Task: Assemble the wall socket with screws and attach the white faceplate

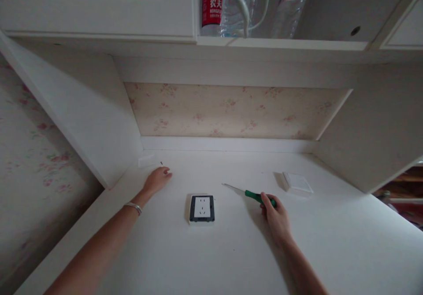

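From where I stand, the left hand point(157, 180), left of the frame's centre, seems to be after the tiny dark sliver, perhaps a screw, point(161, 163) just beside its fingers; I can't tell whether its grip is closed on anything. Something that small calls for a light fingertip pinch, not a sweep. The right hand point(275, 215) has its grip wrapped round the green-handled, slim-shafted screwdriver point(253, 196), right of centre; best keep that tip off the white worktop point(172, 259). The square white socket with a dark frame point(202, 208) lies face up between the hands, lower centre. A thin translucent piece point(146, 160) near the left fingers could snag them. The white square block point(297, 183) sits well aside at right. Overhead, upper centre, a white cable point(243, 6) hangs before red-labelled plastic bottles point(211, 9).
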`<state>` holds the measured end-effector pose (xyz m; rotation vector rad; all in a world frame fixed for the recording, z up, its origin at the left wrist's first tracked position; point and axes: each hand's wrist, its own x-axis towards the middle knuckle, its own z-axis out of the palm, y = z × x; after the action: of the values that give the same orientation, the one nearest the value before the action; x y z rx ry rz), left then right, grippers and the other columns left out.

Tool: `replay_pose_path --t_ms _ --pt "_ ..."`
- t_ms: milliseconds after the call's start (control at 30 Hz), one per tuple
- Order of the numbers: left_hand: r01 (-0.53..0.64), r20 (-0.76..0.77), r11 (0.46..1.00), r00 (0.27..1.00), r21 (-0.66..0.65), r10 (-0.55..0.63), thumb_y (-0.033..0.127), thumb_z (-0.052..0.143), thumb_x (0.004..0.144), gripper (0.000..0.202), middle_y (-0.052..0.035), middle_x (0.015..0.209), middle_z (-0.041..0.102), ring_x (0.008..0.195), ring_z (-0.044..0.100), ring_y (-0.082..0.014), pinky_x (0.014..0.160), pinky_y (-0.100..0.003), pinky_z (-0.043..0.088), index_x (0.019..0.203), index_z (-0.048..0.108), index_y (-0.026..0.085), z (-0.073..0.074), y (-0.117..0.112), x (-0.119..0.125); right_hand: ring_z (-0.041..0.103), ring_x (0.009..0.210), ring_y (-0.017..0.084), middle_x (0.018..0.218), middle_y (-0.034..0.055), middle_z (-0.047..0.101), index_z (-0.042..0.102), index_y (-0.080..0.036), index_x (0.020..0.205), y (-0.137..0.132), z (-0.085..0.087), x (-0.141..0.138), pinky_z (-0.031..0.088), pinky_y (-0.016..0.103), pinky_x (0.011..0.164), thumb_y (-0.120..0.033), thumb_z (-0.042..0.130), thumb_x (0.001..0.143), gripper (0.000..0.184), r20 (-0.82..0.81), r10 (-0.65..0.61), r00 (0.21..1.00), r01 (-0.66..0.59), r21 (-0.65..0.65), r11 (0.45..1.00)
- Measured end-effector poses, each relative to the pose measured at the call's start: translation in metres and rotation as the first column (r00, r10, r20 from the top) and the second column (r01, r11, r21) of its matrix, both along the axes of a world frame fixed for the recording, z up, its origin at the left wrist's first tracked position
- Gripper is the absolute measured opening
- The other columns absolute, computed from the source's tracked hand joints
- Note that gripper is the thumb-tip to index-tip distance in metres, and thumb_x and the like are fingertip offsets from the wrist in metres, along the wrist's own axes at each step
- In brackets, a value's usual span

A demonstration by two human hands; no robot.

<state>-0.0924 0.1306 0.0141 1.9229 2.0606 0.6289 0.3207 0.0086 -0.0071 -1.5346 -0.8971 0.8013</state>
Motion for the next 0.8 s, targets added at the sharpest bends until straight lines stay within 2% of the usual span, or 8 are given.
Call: replay_pose_path --t_ms 67,167,300,433,567,700,800 --pt "-0.106 -0.088 0.994 0.991 -0.008 0.104 0.033 0.049 0.081 0.032 -0.0131 0.103 0.064 0.099 0.058 -0.0289 0.086 -0.038 0.044 0.104 0.061 0.014 0.005 0.023 -0.015 0.046 0.044 0.013 0.057 -0.0006 0.056 0.062 -0.015 0.091 0.000 -0.002 0.001 0.034 0.023 0.040 -0.064 0.058 0.070 0.053 0.001 -0.026 1.000 0.026 0.008 1.000" --pt "-0.228 -0.185 0.973 0.958 -0.033 0.218 0.036 0.043 0.084 0.038 -0.0215 0.107 0.060 0.099 0.057 -0.0359 0.080 -0.046 0.045 0.103 0.061 0.009 0.007 0.049 -0.024 0.046 0.044 0.013 0.055 -0.0009 0.055 0.063 -0.015 0.088 -0.003 0.000 0.001 0.034 0.023 0.040 -0.066 0.058 0.069 0.054 0.027 -0.043 0.999 0.043 0.007 0.999" --pt "-0.285 -0.256 0.955 0.932 -0.084 0.256 0.037 0.045 0.083 0.038 -0.0265 0.105 0.059 0.094 0.058 -0.0402 0.073 -0.049 0.046 0.093 0.064 0.006 0.001 0.068 -0.022 0.047 0.044 0.014 0.053 -0.0004 0.055 0.064 -0.015 0.084 -0.006 0.005 -0.002 0.034 0.024 0.040 -0.068 0.057 0.066 0.056 0.075 -0.076 0.994 0.075 0.021 0.997" --pt "-0.255 -0.289 0.964 0.931 -0.079 0.223 0.031 0.048 0.082 0.030 -0.0222 0.107 0.059 0.095 0.059 -0.0352 0.073 -0.043 0.047 0.096 0.064 0.010 -0.006 0.073 -0.020 0.047 0.044 0.014 0.053 -0.0004 0.054 0.064 -0.015 0.083 -0.006 0.008 -0.003 0.034 0.024 0.041 -0.069 0.056 0.067 0.056 0.099 -0.082 0.992 0.079 0.034 0.996" --pt "-0.195 -0.302 0.979 0.939 -0.067 0.166 0.020 0.047 0.080 0.024 -0.0178 0.099 0.062 0.089 0.061 -0.0297 0.072 -0.037 0.047 0.093 0.065 0.012 -0.007 0.071 -0.019 0.048 0.045 0.014 0.053 -0.0002 0.055 0.064 -0.015 0.085 -0.006 0.006 -0.002 0.034 0.024 0.042 -0.068 0.056 0.067 0.057 0.107 -0.076 0.991 0.074 0.024 0.997" --pt "-0.099 -0.301 0.994 0.950 -0.050 0.080 0.011 0.048 0.074 0.021 -0.0158 0.098 0.062 0.091 0.059 -0.0274 0.075 -0.033 0.046 0.087 0.064 0.013 -0.006 0.063 -0.014 0.048 0.046 0.015 0.053 0.0000 0.056 0.064 -0.015 0.085 -0.006 0.006 -0.002 0.035 0.024 0.042 -0.068 0.057 0.066 0.057 0.108 -0.079 0.991 0.077 0.023 0.997" --pt "-0.033 -0.270 0.999 0.962 -0.019 0.027 0.008 0.044 0.076 0.024 -0.0137 0.096 0.062 0.093 0.059 -0.0250 0.079 -0.031 0.044 0.093 0.062 0.014 -0.004 0.052 -0.008 0.048 0.045 0.014 0.052 0.0002 0.055 0.064 -0.015 0.084 -0.007 0.008 -0.003 0.034 0.024 0.042 -0.068 0.057 0.065 0.057 0.108 -0.074 0.991 0.072 0.029 0.997"
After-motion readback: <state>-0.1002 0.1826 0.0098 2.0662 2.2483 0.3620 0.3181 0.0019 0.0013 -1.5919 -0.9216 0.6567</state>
